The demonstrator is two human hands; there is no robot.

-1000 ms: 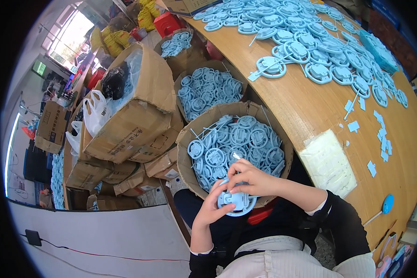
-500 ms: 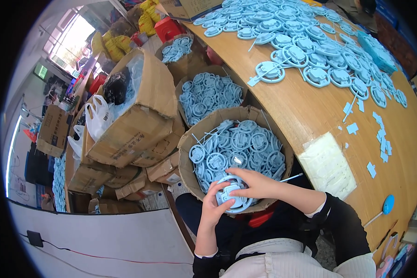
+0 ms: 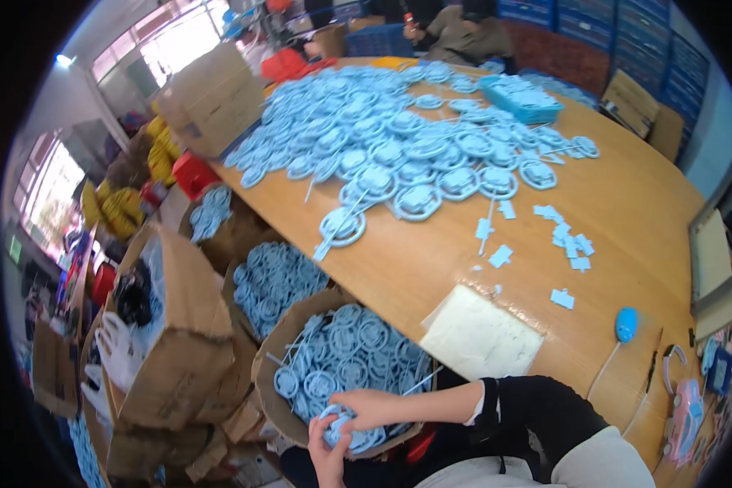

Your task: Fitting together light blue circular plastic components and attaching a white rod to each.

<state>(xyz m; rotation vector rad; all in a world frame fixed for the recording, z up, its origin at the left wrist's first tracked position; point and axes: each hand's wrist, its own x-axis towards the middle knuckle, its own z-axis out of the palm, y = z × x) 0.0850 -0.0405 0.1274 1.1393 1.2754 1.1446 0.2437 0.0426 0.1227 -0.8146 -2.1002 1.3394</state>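
A round light-blue plastic ring part is gripped between both my hands over the near edge of an open cardboard box. My left hand curls its fingers round the part's left side. From the right, my right hand reaches across and closes on its upper side, hiding much of it. Many similar round light-blue parts fill the box, some with thin sticks poking out. The part's centre is mostly covered by my fingers.
On the wooden table lie a heap of light-blue parts, small flat blue pieces, a pale pad and a blue round-headed stick. More cartons stand at left. Across the table sits another person.
The view has swung up and to the right, showing more of the table and the person across it. Both hands still hold the round part at the box's near edge.
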